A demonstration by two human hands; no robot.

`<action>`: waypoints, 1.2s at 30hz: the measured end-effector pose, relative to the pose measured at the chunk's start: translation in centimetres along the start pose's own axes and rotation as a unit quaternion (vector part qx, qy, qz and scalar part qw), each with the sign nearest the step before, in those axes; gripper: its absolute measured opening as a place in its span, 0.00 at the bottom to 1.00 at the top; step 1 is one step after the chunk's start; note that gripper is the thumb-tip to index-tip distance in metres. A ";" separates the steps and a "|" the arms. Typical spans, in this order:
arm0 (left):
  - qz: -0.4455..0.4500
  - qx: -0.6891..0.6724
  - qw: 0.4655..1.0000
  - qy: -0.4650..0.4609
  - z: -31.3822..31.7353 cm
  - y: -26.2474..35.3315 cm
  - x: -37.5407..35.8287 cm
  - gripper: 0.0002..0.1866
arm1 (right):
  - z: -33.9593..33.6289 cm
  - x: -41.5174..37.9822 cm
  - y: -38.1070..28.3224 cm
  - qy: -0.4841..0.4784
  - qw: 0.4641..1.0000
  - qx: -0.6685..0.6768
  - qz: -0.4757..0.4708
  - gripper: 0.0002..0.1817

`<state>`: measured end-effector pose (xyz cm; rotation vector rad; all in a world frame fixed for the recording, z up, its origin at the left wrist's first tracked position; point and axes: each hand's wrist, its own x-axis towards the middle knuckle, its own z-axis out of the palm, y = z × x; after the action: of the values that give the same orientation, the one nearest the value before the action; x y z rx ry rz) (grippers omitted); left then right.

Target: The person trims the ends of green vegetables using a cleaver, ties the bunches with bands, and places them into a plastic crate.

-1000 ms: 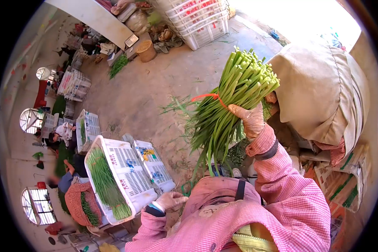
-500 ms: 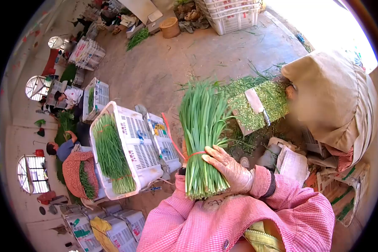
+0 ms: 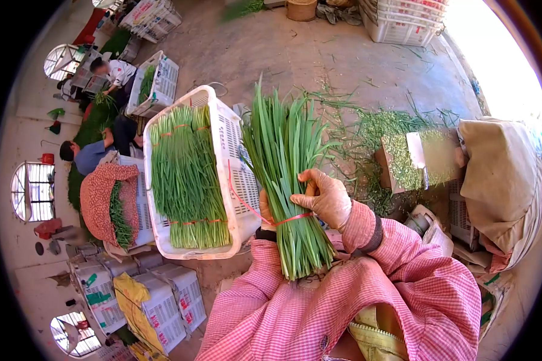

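A bunch of garlic chives [image 3: 287, 174] stands in front of my chest, leaf tips up and cut ends down. A thin red tie [image 3: 292, 217] circles its lower part, and a loose red length runs off to the left. My left hand [image 3: 265, 206], mostly hidden behind the bunch, grips it from the left. On the right side, my gloved right hand [image 3: 326, 195] has thumb and forefinger bent in against the leaves, pinching at them above the tie. Left of the bunch is a white plastic crate [image 3: 224, 150] holding tied chives [image 3: 190, 174].
A knife [image 3: 417, 153] lies on a block [image 3: 397, 162] covered in green trimmings at right, beside a beige cloth [image 3: 500, 180]. Stacked crates [image 3: 403, 27] stand at the back. Two people [image 3: 93, 155] work at far left near a red patterned cloth [image 3: 105, 201].
My view has turned left, showing more of the crate. My right hand has gone from lying flat across the bunch at the tie to pinching leaves higher up.
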<state>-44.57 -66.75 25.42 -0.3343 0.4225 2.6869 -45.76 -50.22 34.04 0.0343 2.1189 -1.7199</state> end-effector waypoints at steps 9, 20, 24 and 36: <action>0.041 0.084 0.994 0.055 1.3 8.4 0.0 0.26 | 6.1 3.0 -2.6 0.083 0.989 0.115 -0.033 0.11; 0.090 0.173 0.979 0.057 5.4 11.3 -1.4 0.31 | 3.4 -2.1 -7.2 -0.180 0.888 0.423 0.022 0.03; 0.040 0.159 0.986 -0.010 5.7 11.2 -1.4 0.29 | 3.3 0.5 -8.5 -0.098 0.969 0.216 -0.069 0.12; 0.078 0.208 0.975 0.004 9.7 9.4 -1.5 0.27 | 3.1 -0.2 -5.3 -0.055 0.932 0.353 -0.058 0.03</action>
<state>-48.83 -72.24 37.11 -0.1941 1.0301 2.6549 -46.03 -54.39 38.55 0.0150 1.3479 -2.4009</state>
